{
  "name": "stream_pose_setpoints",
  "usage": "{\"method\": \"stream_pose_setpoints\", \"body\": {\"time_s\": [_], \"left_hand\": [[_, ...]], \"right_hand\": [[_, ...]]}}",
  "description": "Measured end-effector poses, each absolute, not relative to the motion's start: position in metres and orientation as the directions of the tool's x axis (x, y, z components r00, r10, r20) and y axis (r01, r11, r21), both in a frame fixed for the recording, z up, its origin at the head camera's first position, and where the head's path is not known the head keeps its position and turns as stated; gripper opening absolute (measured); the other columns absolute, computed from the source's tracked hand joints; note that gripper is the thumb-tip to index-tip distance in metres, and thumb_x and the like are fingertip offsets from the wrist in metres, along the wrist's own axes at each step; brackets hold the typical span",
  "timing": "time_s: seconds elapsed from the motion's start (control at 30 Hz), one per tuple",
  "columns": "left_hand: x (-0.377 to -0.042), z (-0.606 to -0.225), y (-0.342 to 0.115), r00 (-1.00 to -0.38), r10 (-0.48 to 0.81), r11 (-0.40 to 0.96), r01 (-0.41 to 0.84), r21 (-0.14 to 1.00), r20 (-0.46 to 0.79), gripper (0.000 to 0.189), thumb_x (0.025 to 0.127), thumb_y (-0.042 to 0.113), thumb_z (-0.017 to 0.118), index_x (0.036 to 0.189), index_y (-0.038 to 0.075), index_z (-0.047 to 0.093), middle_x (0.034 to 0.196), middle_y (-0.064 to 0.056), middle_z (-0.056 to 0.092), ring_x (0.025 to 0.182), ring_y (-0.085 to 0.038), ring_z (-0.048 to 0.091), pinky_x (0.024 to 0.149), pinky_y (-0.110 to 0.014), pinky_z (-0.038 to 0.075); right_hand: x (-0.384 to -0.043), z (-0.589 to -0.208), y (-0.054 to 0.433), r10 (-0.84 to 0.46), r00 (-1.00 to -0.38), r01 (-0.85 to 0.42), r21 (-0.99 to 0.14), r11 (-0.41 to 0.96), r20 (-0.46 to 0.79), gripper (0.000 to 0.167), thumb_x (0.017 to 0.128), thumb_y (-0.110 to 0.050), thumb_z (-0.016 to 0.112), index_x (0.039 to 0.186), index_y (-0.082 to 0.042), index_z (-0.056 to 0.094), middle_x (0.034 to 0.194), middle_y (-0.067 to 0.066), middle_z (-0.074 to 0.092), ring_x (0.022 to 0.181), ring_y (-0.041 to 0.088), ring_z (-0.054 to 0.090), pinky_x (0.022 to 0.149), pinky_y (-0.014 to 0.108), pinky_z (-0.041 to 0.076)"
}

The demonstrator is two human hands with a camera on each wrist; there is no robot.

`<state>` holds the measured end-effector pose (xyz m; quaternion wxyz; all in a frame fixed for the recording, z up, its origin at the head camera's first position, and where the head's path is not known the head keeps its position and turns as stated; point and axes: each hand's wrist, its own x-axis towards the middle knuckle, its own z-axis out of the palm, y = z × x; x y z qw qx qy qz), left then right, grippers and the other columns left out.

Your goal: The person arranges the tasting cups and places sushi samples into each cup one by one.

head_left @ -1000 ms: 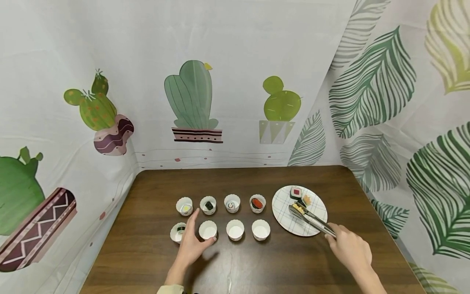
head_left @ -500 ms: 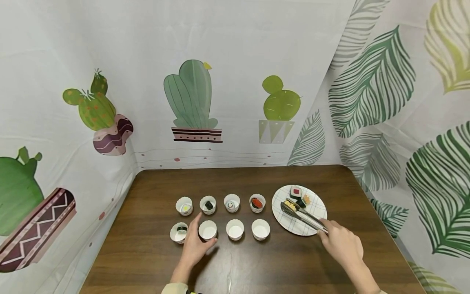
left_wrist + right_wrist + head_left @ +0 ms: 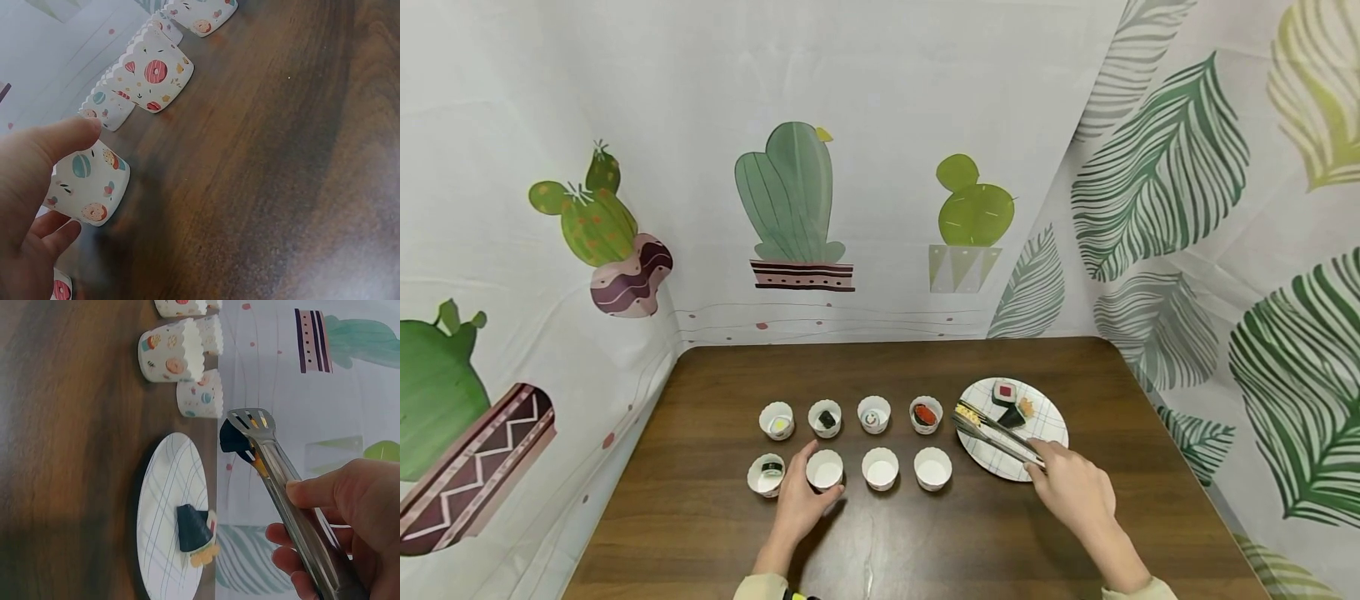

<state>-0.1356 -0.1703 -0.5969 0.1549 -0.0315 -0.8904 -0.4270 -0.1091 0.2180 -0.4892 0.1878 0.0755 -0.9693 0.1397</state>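
Observation:
My left hand [image 3: 797, 502] curls round a white baking cup [image 3: 825, 469] in the near row, thumb at its right side and fingers at its left. In the left wrist view, printed sweets show on that cup's wall [image 3: 94, 187]. My right hand [image 3: 1078, 490] grips metal tongs [image 3: 294, 525]. Their slotted heads pinch a dark-wrapped toy sushi piece with yellow topping [image 3: 967, 415], raised over the left rim of the checked white plate [image 3: 1048, 429]. On the plate lie a sushi roll with a red centre [image 3: 1004, 392] and a dark cone-shaped hand roll [image 3: 1013, 415].
Two rows of baking cups stand left of the plate. The far row holds pieces, including a red-topped one [image 3: 925, 414]; the near-left cup [image 3: 766, 483] holds a dark-banded piece. Two near-row cups [image 3: 880, 471] on the right are bare inside. A printed cloth hangs behind the wooden table [image 3: 715, 533].
My right hand has carried the tongs and the yellow-topped sushi leftward, from the plate's middle to its left rim. My left hand has closed in slightly on its cup.

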Motion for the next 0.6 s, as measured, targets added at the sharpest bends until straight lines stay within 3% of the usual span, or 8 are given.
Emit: {"method": "stream_pose_setpoints", "body": {"time_s": [0.6], "left_hand": [[-0.135,-0.599,-0.170,-0.955,-0.106,0.629,0.151,0.763,0.276,0.075,0.058,0.013,0.085,0.125,0.007,0.052,0.118,-0.011,0.059,0.107,-0.031,0.056,0.087,-0.046,0.043]], "right_hand": [[-0.114,-0.483,0.181,-0.185,-0.894,-0.277,-0.178,0.944,0.408,0.031,0.069,-0.017,0.074,0.100,-0.013,0.068,0.085,0.003,0.067,0.066,0.026,0.064,0.045,0.038,0.043]]}}
